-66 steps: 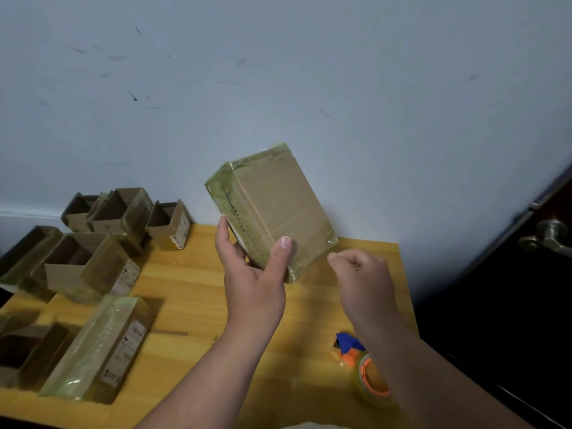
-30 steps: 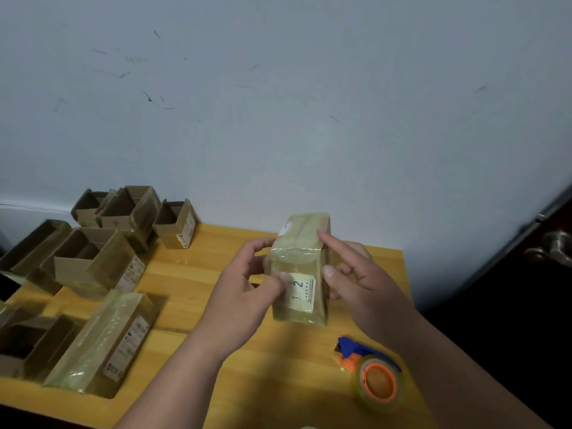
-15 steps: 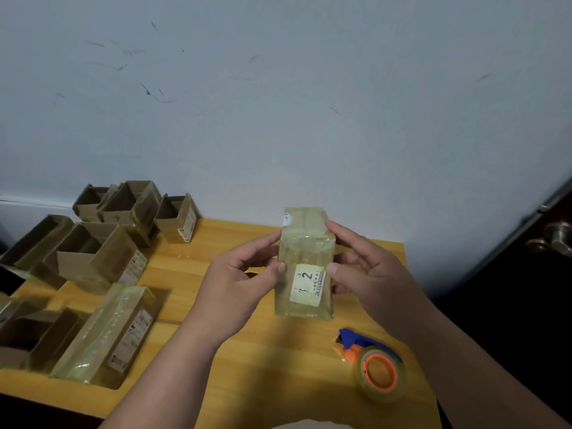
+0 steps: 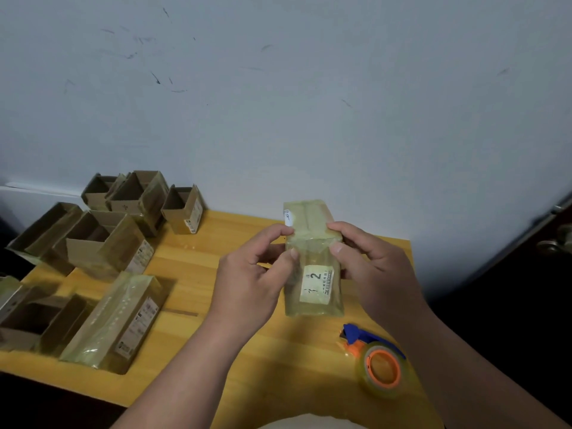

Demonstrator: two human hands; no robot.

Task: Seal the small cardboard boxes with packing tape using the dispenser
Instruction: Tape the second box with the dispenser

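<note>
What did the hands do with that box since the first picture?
The taped box came down from up high and turned its label toward the camera. The right hand, empty before, now grips it alongside the left hand. The tape dispenser and open boxes stayed put.

Taped box (image 4: 312,264) between both hands

Left hand (image 4: 247,283), right hand (image 4: 376,267): bare; forearms bare, no sleeves visible.

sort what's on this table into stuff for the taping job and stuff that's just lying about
For the job:
- tape-wrapped cardboard box with a white "2" label, gripped by left hand and right hand
- blue and orange tape dispenser
- open brown cardboard boxes
- taped long box lying flat

Lying about:
- metal door handle
</note>
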